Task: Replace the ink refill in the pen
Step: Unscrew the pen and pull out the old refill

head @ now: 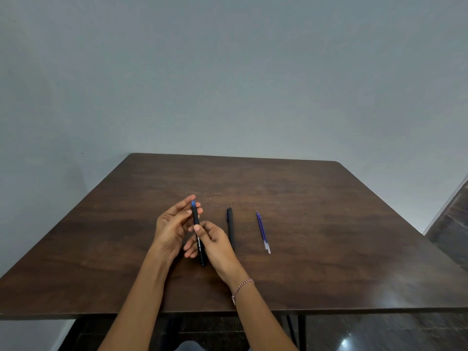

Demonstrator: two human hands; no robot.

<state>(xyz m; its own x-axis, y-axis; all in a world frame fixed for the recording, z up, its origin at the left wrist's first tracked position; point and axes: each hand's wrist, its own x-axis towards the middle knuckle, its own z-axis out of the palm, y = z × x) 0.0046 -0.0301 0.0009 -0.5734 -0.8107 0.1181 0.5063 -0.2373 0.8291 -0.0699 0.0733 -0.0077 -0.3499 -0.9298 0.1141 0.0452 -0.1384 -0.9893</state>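
Observation:
A black pen (197,231) with white lettering and a blue tip at its far end is held above the brown table (329,224). My right hand (215,244) grips its middle between thumb and fingers. My left hand (174,224) is at the pen's upper part, fingers spread around the blue tip, touching the barrel lightly. A second black pen or cap (231,228) lies on the table just right of my hands. Two blue ink refills (263,233) lie side by side further right.
The table stands against a plain grey wall. Its front edge (228,311) is close to me, with dark floor (379,333) below. A dark surface (453,224) shows at the right edge of view.

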